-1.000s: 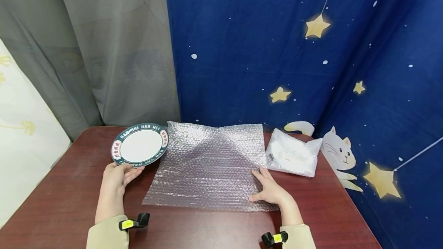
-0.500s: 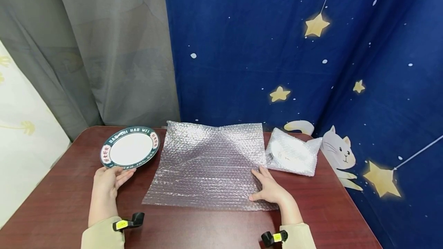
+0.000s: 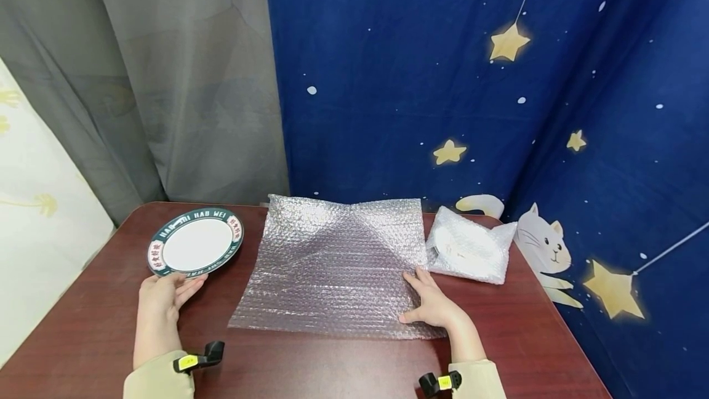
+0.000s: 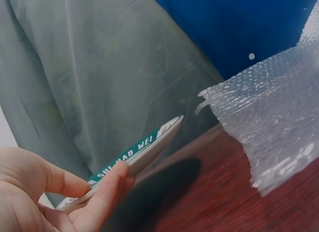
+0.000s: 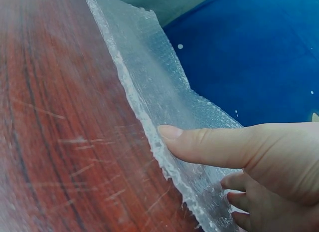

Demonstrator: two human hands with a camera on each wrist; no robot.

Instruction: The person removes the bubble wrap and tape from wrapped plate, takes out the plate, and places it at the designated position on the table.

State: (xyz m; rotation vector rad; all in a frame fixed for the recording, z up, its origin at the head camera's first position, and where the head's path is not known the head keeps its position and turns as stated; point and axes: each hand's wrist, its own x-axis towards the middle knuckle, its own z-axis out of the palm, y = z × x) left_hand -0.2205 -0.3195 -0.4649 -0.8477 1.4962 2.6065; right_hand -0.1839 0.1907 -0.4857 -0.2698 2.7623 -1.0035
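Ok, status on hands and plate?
Left hand pinches plate, held tilted above table. Right hand rests on bubble wrap. Wrapped bundle at right, clear of plate.

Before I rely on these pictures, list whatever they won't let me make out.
Contents of the wrapped package: head view; its own cloudy layers blur them.
Gripped part of the plate's near rim: head and left wrist views; the left hand covers it.
Near edge of the table: head view; cut off by the picture's bottom.
Table grain beneath the bubble wrap sheet: head view; the sheet blurs it.
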